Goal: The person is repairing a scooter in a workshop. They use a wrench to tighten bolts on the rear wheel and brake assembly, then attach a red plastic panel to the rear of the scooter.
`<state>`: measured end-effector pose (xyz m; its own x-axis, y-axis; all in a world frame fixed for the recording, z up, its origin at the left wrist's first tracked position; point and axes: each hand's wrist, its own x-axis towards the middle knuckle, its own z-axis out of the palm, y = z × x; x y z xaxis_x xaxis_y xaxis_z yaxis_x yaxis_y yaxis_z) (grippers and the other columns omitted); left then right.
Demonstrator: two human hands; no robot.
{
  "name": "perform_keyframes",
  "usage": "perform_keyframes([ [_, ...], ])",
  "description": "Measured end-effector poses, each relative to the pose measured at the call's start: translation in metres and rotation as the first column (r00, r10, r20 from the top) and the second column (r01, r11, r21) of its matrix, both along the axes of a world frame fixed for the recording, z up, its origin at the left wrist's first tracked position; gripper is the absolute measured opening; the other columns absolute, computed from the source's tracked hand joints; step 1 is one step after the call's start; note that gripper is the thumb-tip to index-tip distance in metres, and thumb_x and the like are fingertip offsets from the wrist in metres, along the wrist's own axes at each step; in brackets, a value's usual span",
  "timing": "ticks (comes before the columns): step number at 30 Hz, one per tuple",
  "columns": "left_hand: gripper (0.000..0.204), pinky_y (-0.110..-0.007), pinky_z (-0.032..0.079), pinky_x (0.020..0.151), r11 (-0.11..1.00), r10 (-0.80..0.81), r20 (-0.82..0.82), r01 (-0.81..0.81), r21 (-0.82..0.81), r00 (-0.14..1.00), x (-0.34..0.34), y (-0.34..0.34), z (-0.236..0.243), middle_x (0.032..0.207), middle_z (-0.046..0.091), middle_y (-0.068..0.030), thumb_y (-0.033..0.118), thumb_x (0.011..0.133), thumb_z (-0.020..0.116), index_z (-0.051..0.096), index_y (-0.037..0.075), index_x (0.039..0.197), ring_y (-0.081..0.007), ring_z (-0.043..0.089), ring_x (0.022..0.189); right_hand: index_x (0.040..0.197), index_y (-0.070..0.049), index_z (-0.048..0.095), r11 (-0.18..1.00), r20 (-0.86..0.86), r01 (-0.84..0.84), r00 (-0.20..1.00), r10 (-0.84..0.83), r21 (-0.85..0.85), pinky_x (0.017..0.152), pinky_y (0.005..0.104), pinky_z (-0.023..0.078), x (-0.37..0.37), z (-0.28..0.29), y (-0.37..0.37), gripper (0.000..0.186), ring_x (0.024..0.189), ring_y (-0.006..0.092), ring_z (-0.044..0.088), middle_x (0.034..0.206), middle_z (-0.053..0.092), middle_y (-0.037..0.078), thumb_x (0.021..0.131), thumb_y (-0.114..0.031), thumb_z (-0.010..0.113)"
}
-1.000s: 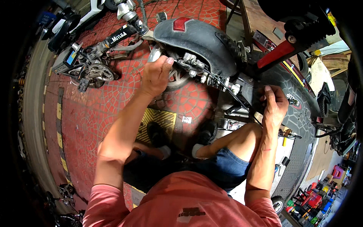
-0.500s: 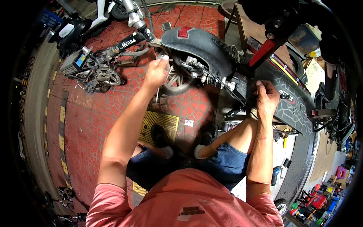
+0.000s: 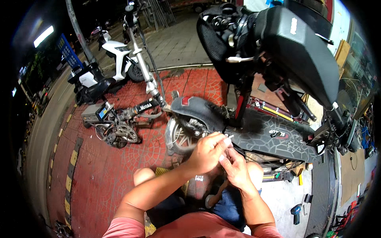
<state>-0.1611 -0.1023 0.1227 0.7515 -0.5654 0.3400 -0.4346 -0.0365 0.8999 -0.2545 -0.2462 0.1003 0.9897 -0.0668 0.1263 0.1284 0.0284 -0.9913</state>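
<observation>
My left hand [image 3: 208,154] and my right hand [image 3: 234,168] meet in front of the scooter, both with fingers closed around a small, thin pale piece [image 3: 231,137] too small to identify, whose end pokes out above my thumb. Just beyond them are the scooter's dark rear fender [image 3: 194,106] with a red reflector [image 3: 185,100], the silver-spoked rear wheel [image 3: 177,135], and metal brake parts with cabling [image 3: 194,128], partly hidden by my left hand. The patterned black deck [image 3: 262,135] extends to the right.
A folded bike [image 3: 111,127] lies on red paving [image 3: 99,174] at left, a white scooter [image 3: 117,59] behind it. A large black bag-hung stem [image 3: 293,55] rises at upper right. A blue drill [image 3: 295,210] rests on a white board [image 3: 278,202] at lower right.
My hands were apart at either side of the fender; they have come together below it, the left moving right, the right moving left. My view has tilted up, showing more of the street.
</observation>
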Motion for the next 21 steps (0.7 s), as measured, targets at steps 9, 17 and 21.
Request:
perform_keyframes([
  [9, 0.022, -0.027, 0.052, 0.068, 0.945, 0.327, 0.210, -0.316, -0.083, 0.921, 0.051, 0.028, 0.088, 0.090, 0.066, -0.0014, 0.024, 0.105, 0.064, 0.070, 0.003, 0.108, -0.0092, 0.061, 0.077, 0.103, 0.001, 0.066, 0.715, 0.580, 0.698, 0.601, -0.549, -0.046, 0.066, 0.0266, 0.043, -0.051, 0.093, -0.130, 0.027, 0.075, 0.0094, 0.052, 0.098, 0.068, 0.006, 0.110, -0.018, 0.049],
  [17, 0.024, -0.028, 0.055, 0.074, 0.867, 0.498, 0.562, -0.382, -0.320, 0.660, 0.153, 0.015, 0.209, 0.102, 0.070, -0.0019, 0.023, 0.104, 0.063, 0.073, 0.003, 0.110, -0.0100, 0.064, 0.091, 0.112, 0.001, 0.072, 0.337, 0.811, 0.920, 0.349, -0.469, -0.201, 0.072, 0.0229, 0.039, 0.009, 0.223, -0.244, 0.030, 0.079, 0.0065, 0.049, 0.091, 0.061, 0.002, 0.110, -0.024, 0.055],
  [21, 0.026, -0.028, 0.055, 0.073, 0.804, 0.512, 0.225, -0.372, -0.464, 0.829, 0.184, 0.016, 0.206, 0.099, 0.072, -0.0025, 0.024, 0.104, 0.061, 0.074, 0.003, 0.110, -0.0097, 0.065, 0.092, 0.115, 0.002, 0.073, 0.616, 0.695, 0.786, 0.474, -0.540, -0.057, 0.073, 0.0219, 0.041, 0.040, 0.266, -0.241, 0.038, 0.078, 0.0056, 0.052, 0.093, 0.068, 0.000, 0.109, -0.033, 0.058],
])
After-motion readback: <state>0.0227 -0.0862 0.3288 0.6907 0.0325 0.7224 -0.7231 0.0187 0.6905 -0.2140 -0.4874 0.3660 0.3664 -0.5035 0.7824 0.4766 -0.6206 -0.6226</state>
